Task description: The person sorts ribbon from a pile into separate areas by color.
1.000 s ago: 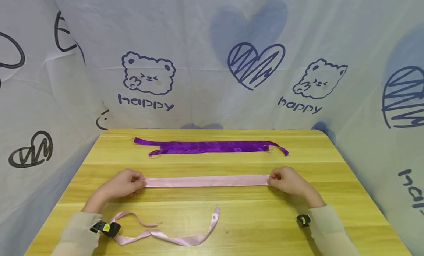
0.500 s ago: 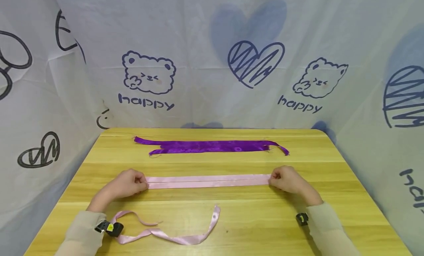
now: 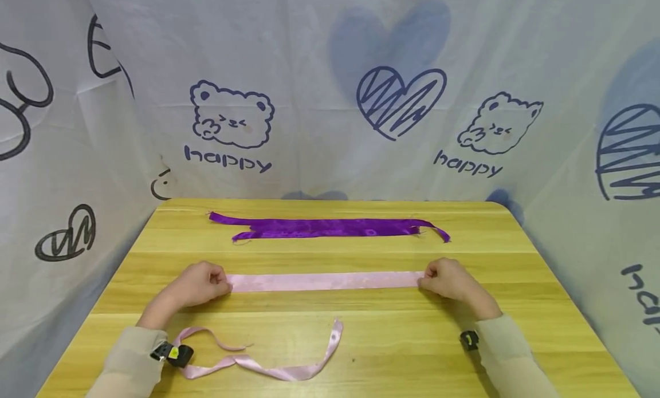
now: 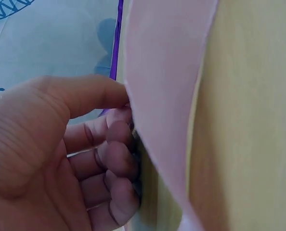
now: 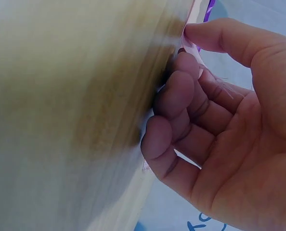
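A pale pink satin ribbon [image 3: 325, 281] stretches nearly straight from side to side across the middle of the table. Its left end is pinched by my left hand [image 3: 201, 282], whose other fingers are curled beneath. At the opposite end, my right hand [image 3: 447, 279] pinches the ribbon between thumb and index finger. Frayed threads [image 5: 225, 86] stick out past that grip in the right wrist view. A loose, narrower pink ribbon [image 3: 289, 373] lies curving near my left wrist. Pink ribbon [image 4: 164, 77] also fills the middle of the left wrist view, close to the camera.
Purple ribbon strips [image 3: 330, 228] lie side by side along the back of the wooden table [image 3: 402, 346], their frayed ends uneven. A white curtain [image 3: 314, 146] printed with bears and hearts hangs behind and along both sides.
My left hand has shifted slightly right. A dark lengthwise line in the held pink ribbon, distinct half a second ago, no longer shows. My right hand has barely moved.
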`<state>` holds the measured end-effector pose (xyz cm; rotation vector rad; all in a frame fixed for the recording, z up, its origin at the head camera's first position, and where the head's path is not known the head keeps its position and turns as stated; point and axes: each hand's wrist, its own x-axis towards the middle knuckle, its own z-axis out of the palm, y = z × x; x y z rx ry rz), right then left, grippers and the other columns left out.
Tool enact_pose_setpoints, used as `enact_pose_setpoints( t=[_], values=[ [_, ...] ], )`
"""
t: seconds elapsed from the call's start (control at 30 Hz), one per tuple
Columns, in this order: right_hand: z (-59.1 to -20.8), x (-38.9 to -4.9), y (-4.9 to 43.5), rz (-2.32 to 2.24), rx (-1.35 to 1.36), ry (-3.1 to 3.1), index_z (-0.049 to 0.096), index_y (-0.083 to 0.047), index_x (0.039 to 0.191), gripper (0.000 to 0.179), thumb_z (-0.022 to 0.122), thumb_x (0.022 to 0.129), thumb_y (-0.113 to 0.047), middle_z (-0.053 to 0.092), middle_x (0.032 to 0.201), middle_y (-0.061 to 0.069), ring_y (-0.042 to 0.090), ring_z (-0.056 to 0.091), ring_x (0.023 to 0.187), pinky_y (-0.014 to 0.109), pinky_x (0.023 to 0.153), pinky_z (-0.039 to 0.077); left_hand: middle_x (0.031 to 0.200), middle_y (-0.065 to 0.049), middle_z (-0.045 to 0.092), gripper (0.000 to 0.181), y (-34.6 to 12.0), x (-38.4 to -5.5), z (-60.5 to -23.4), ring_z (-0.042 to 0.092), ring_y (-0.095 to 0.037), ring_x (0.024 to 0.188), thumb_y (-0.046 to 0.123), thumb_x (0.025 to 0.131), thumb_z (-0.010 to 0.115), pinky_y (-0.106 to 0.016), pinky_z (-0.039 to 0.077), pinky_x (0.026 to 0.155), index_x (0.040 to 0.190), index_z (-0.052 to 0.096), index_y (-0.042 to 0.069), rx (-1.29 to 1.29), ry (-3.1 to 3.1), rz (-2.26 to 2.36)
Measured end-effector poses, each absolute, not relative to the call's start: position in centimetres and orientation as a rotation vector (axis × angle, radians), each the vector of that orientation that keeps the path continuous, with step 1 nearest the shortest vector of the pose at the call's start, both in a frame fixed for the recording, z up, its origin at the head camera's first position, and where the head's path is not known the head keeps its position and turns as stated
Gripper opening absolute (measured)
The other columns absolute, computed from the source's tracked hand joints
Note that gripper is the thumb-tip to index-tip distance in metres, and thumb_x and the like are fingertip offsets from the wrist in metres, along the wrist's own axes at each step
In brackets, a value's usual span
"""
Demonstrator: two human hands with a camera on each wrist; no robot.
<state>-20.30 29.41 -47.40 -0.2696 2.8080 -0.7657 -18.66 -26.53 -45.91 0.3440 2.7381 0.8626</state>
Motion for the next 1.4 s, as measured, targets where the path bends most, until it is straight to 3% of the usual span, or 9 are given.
enact_pose_setpoints(
  t=[0.33, 0.47, 0.6, 0.7, 0.87, 1.17, 1.4],
  values=[
    [-47.0, -19.9, 29.1, -0.716, -0.203, 2.813, 0.062, -0.011, 0.076, 0.025, 0.075, 0.091, -0.026, 0.052, 0.065, -0.002, 0.015, 0.049, 0.061, 0.03, 0.058, 0.039, 0.067, 0.004, 0.053, 0.025, -27.4, -18.5, -45.9, 0.049, -0.014, 0.064, 0.025, 0.092, 0.077, -0.028, 0.039, 0.059, 0.076, 0.062, 0.012, 0.322, 2.775, 0.815],
    [-46.8, -19.9, 29.1, -0.656, -0.185, 2.827, 0.065, -0.007, 0.097, 0.025, 0.075, 0.093, -0.03, 0.057, 0.071, 0.001, 0.016, 0.05, 0.064, 0.031, 0.06, 0.04, 0.066, 0.004, 0.053, 0.026, -27.7, -18.3, -45.6, 0.048, -0.013, 0.062, 0.026, 0.095, 0.073, -0.028, 0.039, 0.058, 0.076, 0.061, 0.013, 0.321, 2.794, 0.76],
    [-46.4, -19.8, 29.0, -0.591, -0.167, 2.869, 0.061, -0.003, 0.122, 0.043, 0.074, 0.094, -0.034, 0.063, 0.08, 0.003, 0.018, 0.052, 0.069, 0.033, 0.062, 0.041, 0.064, 0.003, 0.052, 0.027, -27.7, -18.1, -44.9, 0.047, -0.014, 0.059, 0.028, 0.099, 0.067, -0.03, 0.037, 0.055, 0.077, 0.06, 0.014, 0.302, 2.864, 0.672],
    [-46.0, -19.7, 28.6, -0.627, -0.192, 2.898, 0.059, -0.003, 0.129, 0.048, 0.072, 0.096, -0.034, 0.06, 0.073, 0.002, 0.017, 0.051, 0.062, 0.032, 0.057, 0.039, 0.062, 0.003, 0.048, 0.025, -27.3, -17.8, -44.1, 0.045, -0.015, 0.057, 0.028, 0.1, 0.065, -0.031, 0.035, 0.054, 0.079, 0.06, 0.015, 0.277, 2.914, 0.615],
    [-45.6, -19.1, 26.7, -0.768, -0.39, 2.935, 0.058, -0.004, 0.133, 0.046, 0.071, 0.098, -0.031, 0.055, 0.069, -0.001, 0.012, 0.048, 0.055, 0.029, 0.052, 0.04, 0.061, 0.006, 0.046, 0.02, -26.1, -16.8, -43.5, 0.044, -0.012, 0.056, 0.027, 0.099, 0.068, -0.029, 0.035, 0.053, 0.081, 0.063, 0.018, 0.361, 2.934, 0.618],
    [-44.8, -17.6, 22.0, -0.889, -0.751, 2.953, 0.063, -0.01, 0.134, 0.04, 0.074, 0.098, -0.024, 0.068, 0.096, 0.002, 0.001, 0.037, 0.053, 0.024, 0.054, 0.041, 0.067, 0.009, 0.054, 0.012, -23.6, -14.6, -42.8, 0.046, -0.005, 0.057, 0.028, 0.094, 0.076, -0.025, 0.039, 0.054, 0.089, 0.066, 0.023, 0.559, 2.804, 0.7],
    [-44.9, -16.4, 18.2, -0.842, -1.019, 2.931, 0.067, -0.006, 0.13, 0.037, 0.075, 0.096, -0.02, 0.071, 0.099, 0.005, 0.005, 0.048, 0.066, 0.023, 0.063, 0.045, 0.081, 0.01, 0.062, 0.024, -23.7, -13.1, -43.3, 0.054, -0.003, 0.072, 0.03, 0.09, 0.083, -0.025, 0.048, 0.065, 0.104, 0.07, 0.017, 0.694, 2.732, 0.724]
  ],
)
